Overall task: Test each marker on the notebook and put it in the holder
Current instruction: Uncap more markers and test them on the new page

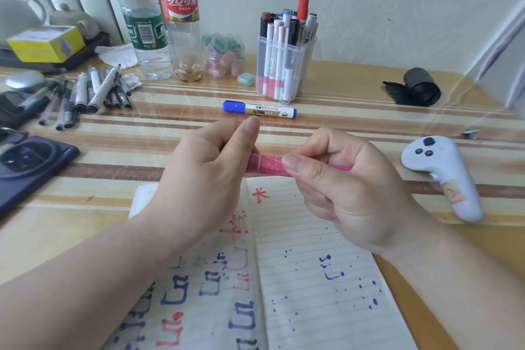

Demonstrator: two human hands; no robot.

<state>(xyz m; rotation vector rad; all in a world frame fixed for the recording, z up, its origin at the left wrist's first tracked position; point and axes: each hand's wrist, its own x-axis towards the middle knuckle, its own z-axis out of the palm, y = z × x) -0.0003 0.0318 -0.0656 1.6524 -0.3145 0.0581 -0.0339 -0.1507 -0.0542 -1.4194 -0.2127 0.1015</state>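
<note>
So the pink marker [267,166] is dead centre of the frame, long axis running left to right, held just above the top edge of the notebook [312,278]. The left hand [204,179] is curled round its left end (the cap end, I'd guess) and the right hand [335,190] is clamped on the barrel. Any pull or push goes along that line. The holder [284,65] stands upper centre, beyond the blue marker [260,109] lying on the counter [341,111].
</note>
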